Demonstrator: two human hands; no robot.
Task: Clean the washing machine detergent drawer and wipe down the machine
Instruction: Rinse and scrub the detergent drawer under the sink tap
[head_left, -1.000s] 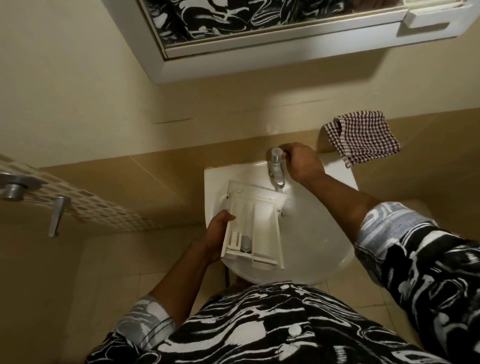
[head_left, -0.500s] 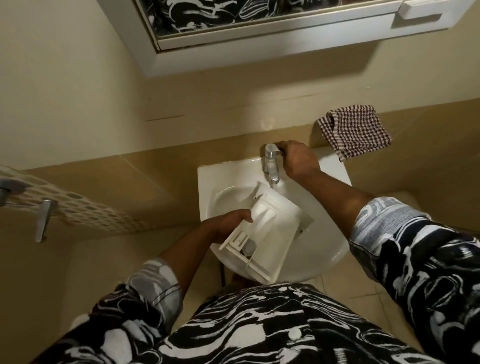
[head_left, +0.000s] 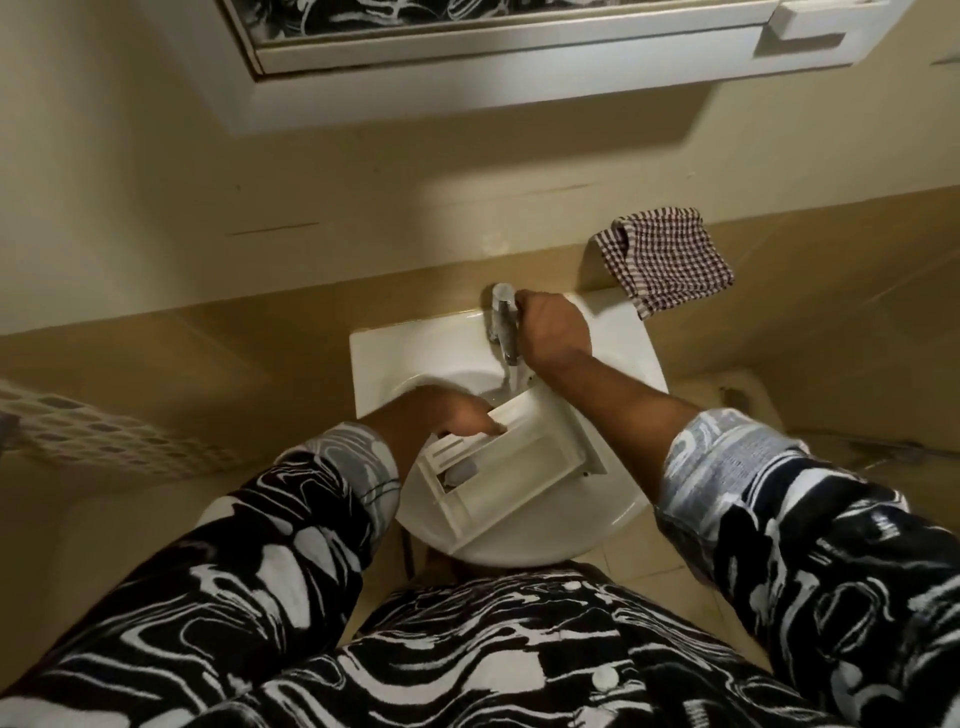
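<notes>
Left hand (head_left: 460, 415) grips the detergent drawer (head_left: 519, 462) by its far edge, tilted in the sink (head_left: 379, 358) bowl; right hand (head_left: 553, 332) curls round the running tap (head_left: 501, 317). Rinsing seems barely begun; cloth (head_left: 667, 260) lies at the sink's back-right corner, machine wiping presumably left

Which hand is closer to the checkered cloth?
Right. The right hand grips the tap, just below and left of the checkered cloth without touching it. The left hand holds the drawer down in the sink, farther away.
</notes>
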